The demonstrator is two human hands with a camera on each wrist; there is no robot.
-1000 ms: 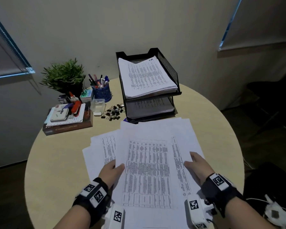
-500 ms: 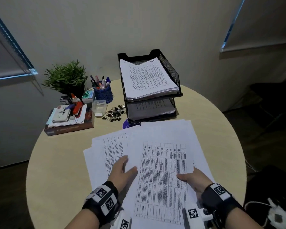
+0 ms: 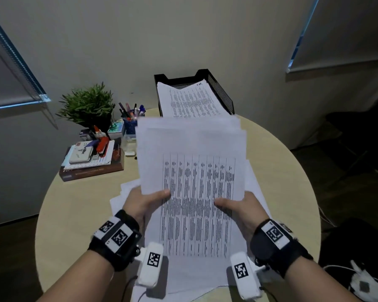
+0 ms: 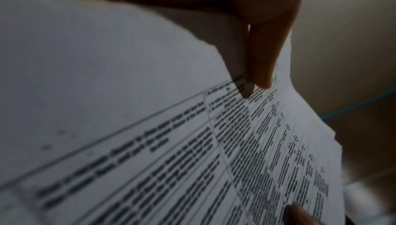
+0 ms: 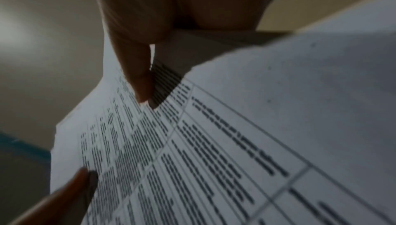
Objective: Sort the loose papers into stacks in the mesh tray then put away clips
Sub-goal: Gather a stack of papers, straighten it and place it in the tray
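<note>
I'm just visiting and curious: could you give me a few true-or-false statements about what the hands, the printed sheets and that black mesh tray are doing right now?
1. Both hands, left hand and right hand, hold the white printed paper sheets. True.
2. The black mesh tray has no paper in its top tier. False: a printed stack lies there.
3. A green potted plant stands left of the tray. True.
4. No sheets remain on the round beige table. False: more sheets lie under the hands.
5. The blue pen cup is tipped over and holds nothing. False: it stands upright, holding pens.

A sheaf of printed papers [image 3: 192, 153] tilts up at centre; black mesh tray [image 3: 222, 92], holding stacked sheets, at 12 o'clock.
</note>
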